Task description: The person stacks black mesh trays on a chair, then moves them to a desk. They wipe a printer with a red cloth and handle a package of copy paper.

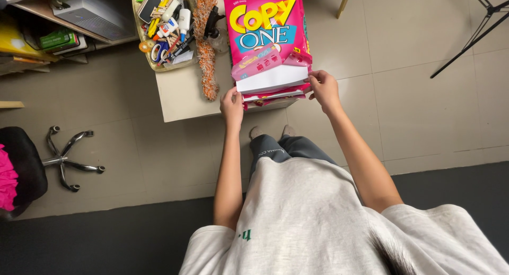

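Observation:
A pink ream of paper (265,28) lies on a small beige table (180,92), its near end torn open so a white stack of sheets (271,79) shows. My left hand (231,106) grips the stack's near left corner. My right hand (323,88) holds the near right corner, fingers pinching the torn pink wrapper (253,63) and sheets. More pink reams lie beneath the top one.
A tray of stationery (164,28) with scissors, glue and pens sits at the table's far left, beside an orange fluffy duster (205,47). An office chair base (66,158) stands at the left. A tripod leg (472,36) is at the far right. Shelves with a grey device (90,10) are top left.

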